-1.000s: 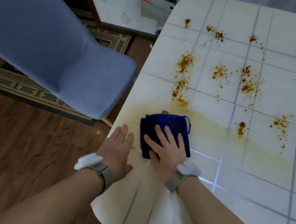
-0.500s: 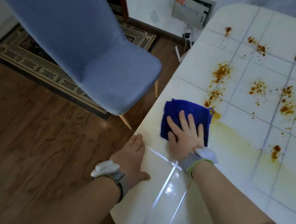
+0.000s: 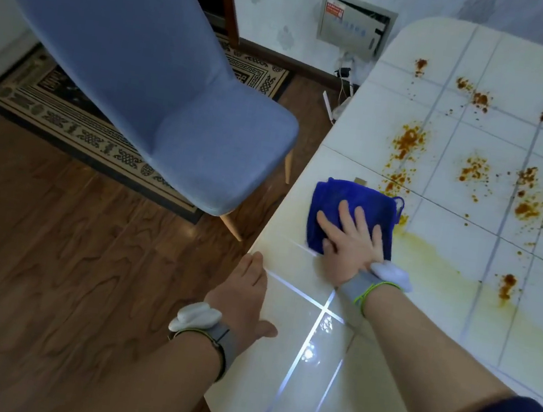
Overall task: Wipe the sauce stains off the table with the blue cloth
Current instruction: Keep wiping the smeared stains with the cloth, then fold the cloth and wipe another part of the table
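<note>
A folded blue cloth (image 3: 344,194) lies flat on the white tiled table (image 3: 318,367), close to its left edge. My right hand (image 3: 351,247) presses down on the cloth's near half with spread, straight fingers. My left hand (image 3: 244,295) rests flat on the table's left edge, its fingers together and thumb out on the tabletop. Orange-brown sauce stains (image 3: 408,142) are spattered over the tiles beyond and to the right of the cloth. A pale yellow smear (image 3: 445,263) runs rightward from the cloth.
A blue upholstered chair (image 3: 162,80) stands to the left of the table, its seat near the table edge. A patterned rug (image 3: 77,125) lies on the wood floor under it. A wall panel (image 3: 353,23) and cables sit by the far corner.
My right hand has slid the cloth away from me, toward the stains at its far edge. My left hand has shifted out to the table's edge. The view has swung left.
</note>
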`<action>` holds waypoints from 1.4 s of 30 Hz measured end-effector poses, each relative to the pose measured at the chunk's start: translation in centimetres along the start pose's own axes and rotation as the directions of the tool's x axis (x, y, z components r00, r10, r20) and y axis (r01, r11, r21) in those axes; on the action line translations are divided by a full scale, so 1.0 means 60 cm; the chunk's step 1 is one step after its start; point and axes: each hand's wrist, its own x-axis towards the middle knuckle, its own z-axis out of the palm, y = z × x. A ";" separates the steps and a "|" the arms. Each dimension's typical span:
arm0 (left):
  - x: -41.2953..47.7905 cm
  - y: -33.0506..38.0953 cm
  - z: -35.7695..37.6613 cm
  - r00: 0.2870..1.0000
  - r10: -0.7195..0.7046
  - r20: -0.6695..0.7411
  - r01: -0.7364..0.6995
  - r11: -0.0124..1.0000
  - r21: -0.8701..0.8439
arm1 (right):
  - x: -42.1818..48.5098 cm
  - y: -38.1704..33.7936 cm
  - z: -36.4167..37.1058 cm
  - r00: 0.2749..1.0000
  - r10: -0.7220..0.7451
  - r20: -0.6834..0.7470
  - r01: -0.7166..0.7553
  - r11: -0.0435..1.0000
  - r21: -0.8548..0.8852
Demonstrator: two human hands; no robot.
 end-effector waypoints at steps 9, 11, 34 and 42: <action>-0.009 -0.012 -0.004 0.996 0.013 -0.093 -0.018 0.999 -0.052 | -0.072 -0.032 0.044 0.919 -0.395 0.000 0.394 0.918 -0.051; -0.001 -0.008 -0.015 0.986 -0.002 -0.168 -0.014 0.996 -0.090 | -0.087 0.011 0.027 0.992 -0.115 -0.042 0.117 0.992 0.040; 0.152 0.177 -0.103 0.992 0.053 0.117 -0.048 0.998 -0.044 | -0.175 0.177 -0.056 0.978 -0.090 0.189 0.064 0.988 0.141; 0.160 0.202 -0.206 0.946 0.205 -0.251 -0.227 0.972 -0.063 | -0.126 0.169 -0.087 0.923 -0.043 0.383 0.079 0.994 -0.081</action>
